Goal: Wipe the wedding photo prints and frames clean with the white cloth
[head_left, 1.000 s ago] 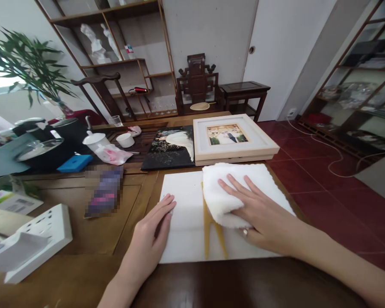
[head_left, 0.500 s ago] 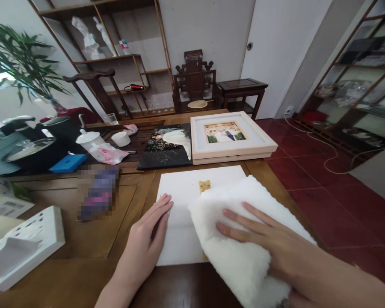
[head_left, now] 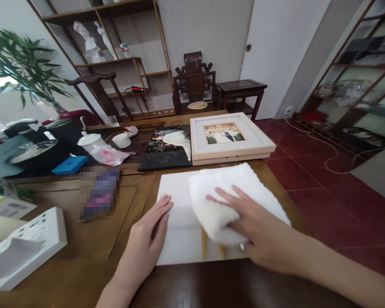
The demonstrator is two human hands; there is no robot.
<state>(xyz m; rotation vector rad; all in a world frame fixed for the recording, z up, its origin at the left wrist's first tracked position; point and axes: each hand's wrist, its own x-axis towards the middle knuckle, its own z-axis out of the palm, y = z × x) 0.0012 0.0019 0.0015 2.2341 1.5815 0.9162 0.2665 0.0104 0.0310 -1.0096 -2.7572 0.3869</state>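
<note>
A white rectangular board lies on the wooden table in front of me. My left hand rests along its left edge with the fingers stretched out, the fingertips touching the upper left of the board. In my right hand is a thick, fluffy white cloth, pressed down on the board's right side. The right fingers spread over the cloth, and the thumb is largely hidden. Below the cloth show two yellowish strips, part of a picture on the board; the cloth covers the rest of it.
Behind the board lie a dark photo panel and a pale wooden picture frame. At left are a white power strip, a blue block, a white teapot and a cup. Red floor tiles lie beyond the table's right edge.
My right hand has pushed the cloth away from me and slightly left, covering the yellow face figure at the top and baring the yellowish strips at the bottom. My left hand stays put.
</note>
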